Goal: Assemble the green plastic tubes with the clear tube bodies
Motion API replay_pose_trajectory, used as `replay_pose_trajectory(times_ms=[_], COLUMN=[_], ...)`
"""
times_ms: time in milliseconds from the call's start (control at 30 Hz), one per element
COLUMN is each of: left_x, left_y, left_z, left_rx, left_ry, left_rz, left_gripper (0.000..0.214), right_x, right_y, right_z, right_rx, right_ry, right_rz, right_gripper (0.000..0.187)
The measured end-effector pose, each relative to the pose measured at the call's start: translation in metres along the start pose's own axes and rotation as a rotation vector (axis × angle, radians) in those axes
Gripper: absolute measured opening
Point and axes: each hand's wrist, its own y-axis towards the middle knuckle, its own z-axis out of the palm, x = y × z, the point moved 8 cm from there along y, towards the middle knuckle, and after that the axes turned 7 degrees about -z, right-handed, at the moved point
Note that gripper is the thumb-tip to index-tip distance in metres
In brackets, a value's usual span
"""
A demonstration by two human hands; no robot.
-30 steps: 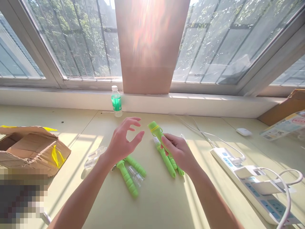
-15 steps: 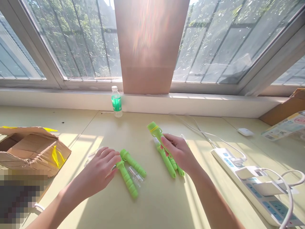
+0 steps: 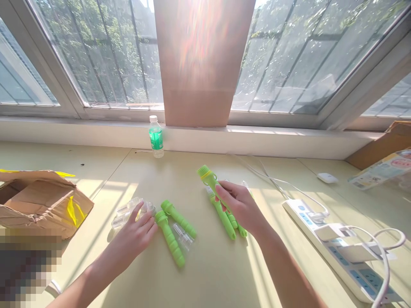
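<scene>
My right hand (image 3: 236, 203) is closed around a green plastic tube (image 3: 207, 174) with a threaded end and a small side loop, held tilted above the table. Under that hand lie several more green tubes (image 3: 225, 220), partly hidden by it. My left hand (image 3: 138, 229) has its fingers apart and reaches over a cluster of clear plastic caps (image 3: 123, 214), its fingertips at their edge. Just right of the left hand are two green ribbed tubes, one nearer me (image 3: 171, 241) and one behind (image 3: 180, 220). Between them lies a clear ribbed piece (image 3: 183, 236).
An open cardboard box (image 3: 48, 201) with yellow tape stands at the left. A green-labelled bottle (image 3: 156, 139) is by the sill. On the right lies a white power strip (image 3: 337, 252) with plugs and cables; a small white case (image 3: 326, 178) and a plastic package (image 3: 380, 169) sit behind it.
My left hand has drawn back from the near green tube toward the clear caps, uncovering the tube's threaded end. The right hand keeps its hold on the green tube, almost still.
</scene>
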Motion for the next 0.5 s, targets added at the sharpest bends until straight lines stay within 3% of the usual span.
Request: replay_pose_trajectory(times_ms=[167,267,367,500], left_x=[0.006,0.022,0.054,0.091], left_y=[0.003,0.007,0.01,0.02], left_z=[-0.034,-0.055,-0.065,-0.056], left_rx=[-0.087,-0.178,-0.296,-0.458], left_ry=[-0.176,-0.381,-0.687,-1.281], left_rz=[-0.009,-0.082,-0.325,-0.717], left_gripper=[0.031,0.027,0.028,0.026], right_x=[0.0,0.001,0.001,0.001], right_y=[0.0,0.0,-0.001,-0.002], right_z=[0.001,0.003,0.004,0.005], right_rx=[0.002,0.01,0.023,0.027], right_ry=[0.008,0.017,0.035,0.048], right_rz=[-0.007,-0.007,-0.004,-0.006], right_gripper=[0.039,0.039,0.038,0.038])
